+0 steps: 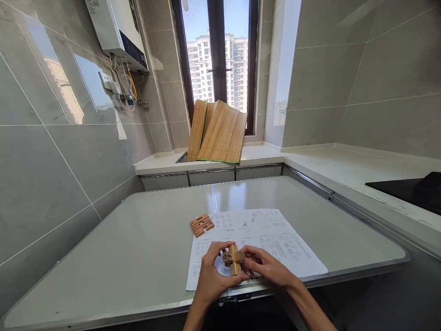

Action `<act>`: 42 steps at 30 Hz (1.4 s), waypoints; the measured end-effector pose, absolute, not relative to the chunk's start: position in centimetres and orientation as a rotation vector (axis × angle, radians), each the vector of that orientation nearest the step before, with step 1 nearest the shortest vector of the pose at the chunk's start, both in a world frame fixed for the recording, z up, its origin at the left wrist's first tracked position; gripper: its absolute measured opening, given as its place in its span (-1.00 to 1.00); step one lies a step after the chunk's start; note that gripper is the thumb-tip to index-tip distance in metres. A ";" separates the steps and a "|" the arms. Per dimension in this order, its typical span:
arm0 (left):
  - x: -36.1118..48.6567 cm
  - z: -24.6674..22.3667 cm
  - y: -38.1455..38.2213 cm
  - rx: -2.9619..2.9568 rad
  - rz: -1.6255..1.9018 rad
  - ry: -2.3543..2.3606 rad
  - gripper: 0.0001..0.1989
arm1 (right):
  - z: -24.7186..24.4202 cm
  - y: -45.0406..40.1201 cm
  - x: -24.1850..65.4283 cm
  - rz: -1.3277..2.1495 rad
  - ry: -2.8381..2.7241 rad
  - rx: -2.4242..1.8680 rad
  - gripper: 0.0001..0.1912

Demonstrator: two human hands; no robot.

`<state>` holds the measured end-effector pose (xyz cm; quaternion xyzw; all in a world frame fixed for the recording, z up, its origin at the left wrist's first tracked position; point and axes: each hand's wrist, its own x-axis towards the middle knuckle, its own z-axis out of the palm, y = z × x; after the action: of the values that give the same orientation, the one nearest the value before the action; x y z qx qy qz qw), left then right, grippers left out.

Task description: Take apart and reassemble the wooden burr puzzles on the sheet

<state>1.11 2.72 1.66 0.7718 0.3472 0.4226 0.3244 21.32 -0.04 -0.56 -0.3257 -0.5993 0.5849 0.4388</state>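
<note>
A small wooden interlocking puzzle (pixel 234 260) made of crossed blocks is held above the near edge of a printed sheet. My left hand (pixel 213 273) grips it from the left, with fingers on its top and the thumb at its bottom. My right hand (pixel 267 265) pinches its right side. Dark marks show on the puzzle's left block. Beneath lies the white instruction sheet (pixel 292 250), covered with small printed diagrams. Several flat brown wooden pieces with notches (pixel 201 225) lie together at the sheet's upper left corner.
The pale table (pixel 120 253) fills the foreground, its front edge close to me. Behind it, a folded bamboo mat (pixel 222 133) leans against the window on a white counter (pixel 310 154). A black cooktop (pixel 409 191) is at right; a water heater (pixel 119 34) hangs at upper left.
</note>
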 end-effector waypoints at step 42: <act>0.8 1.0 3.1 1.681 1.030 0.780 -0.27 | 0.0 1.1 19.3 1.621 -1.379 -0.882 -0.40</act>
<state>0.78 3.13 1.02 0.6915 0.3211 0.4239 0.4889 19.28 1.07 0.05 -0.3496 -0.5469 0.6429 0.4067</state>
